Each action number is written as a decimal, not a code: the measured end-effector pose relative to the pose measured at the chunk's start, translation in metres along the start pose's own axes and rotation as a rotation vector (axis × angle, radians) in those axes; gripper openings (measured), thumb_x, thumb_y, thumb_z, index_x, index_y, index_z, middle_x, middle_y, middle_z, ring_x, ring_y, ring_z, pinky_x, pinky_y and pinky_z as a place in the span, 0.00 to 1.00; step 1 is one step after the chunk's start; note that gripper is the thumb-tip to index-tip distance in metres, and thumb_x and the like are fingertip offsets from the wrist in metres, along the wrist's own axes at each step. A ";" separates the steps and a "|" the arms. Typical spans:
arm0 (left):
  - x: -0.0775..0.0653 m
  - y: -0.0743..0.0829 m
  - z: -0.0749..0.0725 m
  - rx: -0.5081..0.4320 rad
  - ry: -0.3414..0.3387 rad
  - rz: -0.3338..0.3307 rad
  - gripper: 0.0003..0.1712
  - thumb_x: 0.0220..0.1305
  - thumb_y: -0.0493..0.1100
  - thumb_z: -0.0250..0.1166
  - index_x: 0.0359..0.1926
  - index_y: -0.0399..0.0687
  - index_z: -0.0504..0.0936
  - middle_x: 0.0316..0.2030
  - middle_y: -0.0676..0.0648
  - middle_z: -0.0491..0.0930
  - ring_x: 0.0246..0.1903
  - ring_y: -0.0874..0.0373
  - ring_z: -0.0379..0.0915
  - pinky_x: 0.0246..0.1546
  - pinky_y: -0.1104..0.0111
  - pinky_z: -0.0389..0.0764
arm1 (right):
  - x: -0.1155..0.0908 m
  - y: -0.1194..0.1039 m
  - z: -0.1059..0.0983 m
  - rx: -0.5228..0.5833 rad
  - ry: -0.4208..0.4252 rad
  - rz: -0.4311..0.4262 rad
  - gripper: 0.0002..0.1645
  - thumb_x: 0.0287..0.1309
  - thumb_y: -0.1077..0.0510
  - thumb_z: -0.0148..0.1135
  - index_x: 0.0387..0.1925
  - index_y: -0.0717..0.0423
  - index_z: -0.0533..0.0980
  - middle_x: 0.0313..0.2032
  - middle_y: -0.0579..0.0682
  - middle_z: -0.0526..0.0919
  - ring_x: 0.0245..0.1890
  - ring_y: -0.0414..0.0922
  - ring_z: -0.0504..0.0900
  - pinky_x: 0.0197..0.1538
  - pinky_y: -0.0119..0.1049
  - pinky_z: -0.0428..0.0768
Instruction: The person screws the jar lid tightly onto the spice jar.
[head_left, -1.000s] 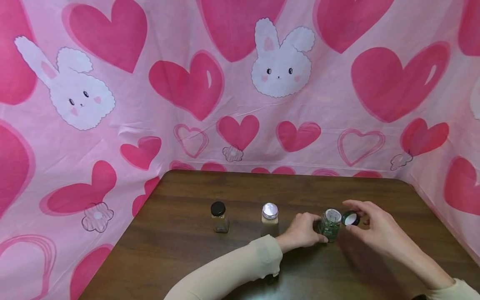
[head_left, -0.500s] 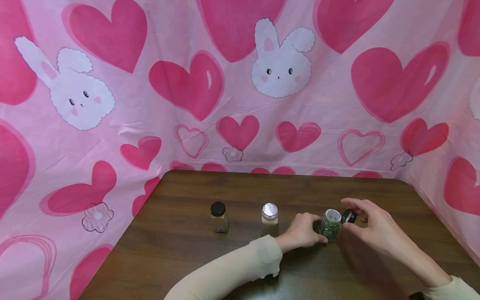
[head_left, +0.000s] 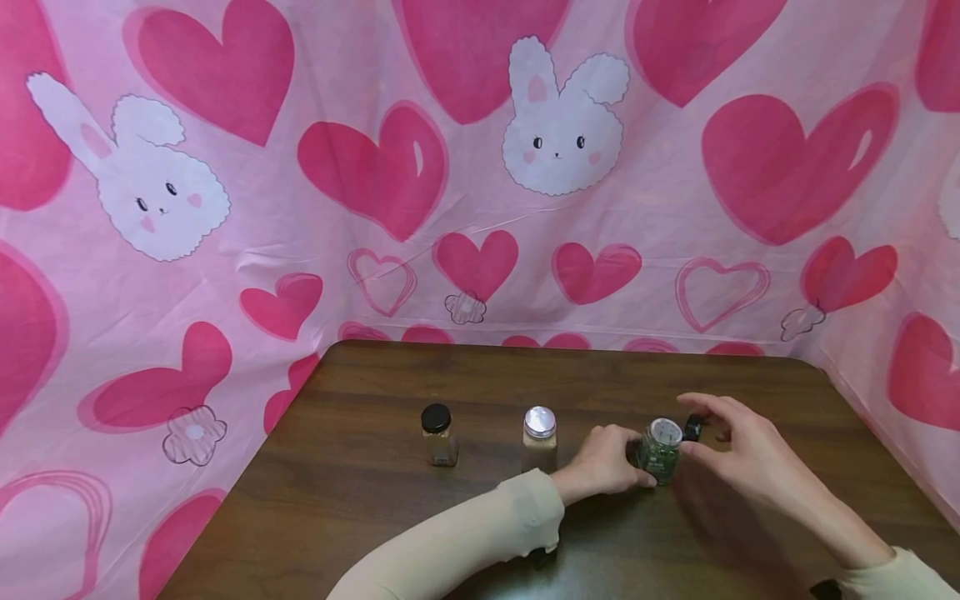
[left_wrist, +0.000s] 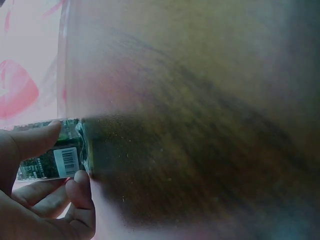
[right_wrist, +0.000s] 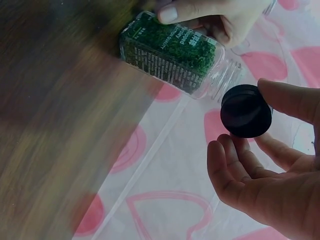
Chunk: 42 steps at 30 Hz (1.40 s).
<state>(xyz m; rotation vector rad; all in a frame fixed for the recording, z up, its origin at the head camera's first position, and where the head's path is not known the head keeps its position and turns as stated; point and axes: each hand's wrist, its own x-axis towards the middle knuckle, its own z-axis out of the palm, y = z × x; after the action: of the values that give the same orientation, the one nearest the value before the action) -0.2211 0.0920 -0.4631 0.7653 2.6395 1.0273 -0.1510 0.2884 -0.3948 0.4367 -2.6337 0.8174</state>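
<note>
My left hand (head_left: 606, 461) grips a clear square jar of dried green herbs (head_left: 660, 458) on the table's right side, fingers low around its body. Printed lettering covers the jar's side in the right wrist view, and its threaded neck is bare. A white barcode label (left_wrist: 67, 161) shows between thumb and fingers in the left wrist view. Between the thumb and fingers of my right hand (head_left: 750, 454) is a black screw cap (right_wrist: 246, 111), pinched by its rim. It stands tilted on edge beside the jar's mouth, its outer face toward the right wrist camera.
A small jar with a black lid (head_left: 439, 442) stands left of centre on the brown wooden table (head_left: 337, 517). Between it and my left hand is a silver-lidded jar (head_left: 540, 442) with pale contents. A pink cloth (head_left: 480, 217) with hearts and rabbits hangs behind the table.
My right hand has turned the cap, so its white inside no longer faces the head camera, and has brought it slightly left toward the jar's neck. The left hand and jar have stayed put.
</note>
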 end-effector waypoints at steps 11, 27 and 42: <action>0.000 0.002 -0.001 -0.027 -0.003 -0.014 0.27 0.53 0.45 0.86 0.55 0.50 0.89 0.39 0.59 0.87 0.34 0.69 0.75 0.43 0.72 0.79 | 0.002 -0.003 0.002 0.026 -0.034 0.031 0.36 0.52 0.60 0.83 0.62 0.59 0.78 0.51 0.57 0.86 0.47 0.58 0.85 0.43 0.44 0.81; 0.000 0.000 -0.002 -0.026 -0.015 -0.011 0.30 0.54 0.45 0.85 0.58 0.49 0.88 0.42 0.57 0.87 0.37 0.70 0.76 0.44 0.72 0.79 | 0.007 -0.008 0.006 0.043 -0.042 0.043 0.36 0.52 0.61 0.83 0.62 0.59 0.78 0.50 0.57 0.86 0.48 0.56 0.84 0.44 0.41 0.82; 0.000 -0.002 -0.002 -0.040 -0.019 0.010 0.29 0.56 0.45 0.84 0.59 0.48 0.88 0.43 0.57 0.87 0.37 0.70 0.76 0.44 0.73 0.79 | 0.008 -0.009 0.008 0.060 -0.049 0.052 0.35 0.53 0.60 0.83 0.62 0.59 0.78 0.49 0.57 0.85 0.47 0.55 0.85 0.45 0.45 0.83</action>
<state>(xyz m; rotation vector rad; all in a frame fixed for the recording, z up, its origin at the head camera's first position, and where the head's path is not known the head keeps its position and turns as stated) -0.2228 0.0899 -0.4624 0.7772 2.5932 1.0666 -0.1569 0.2749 -0.3937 0.4098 -2.6812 0.9153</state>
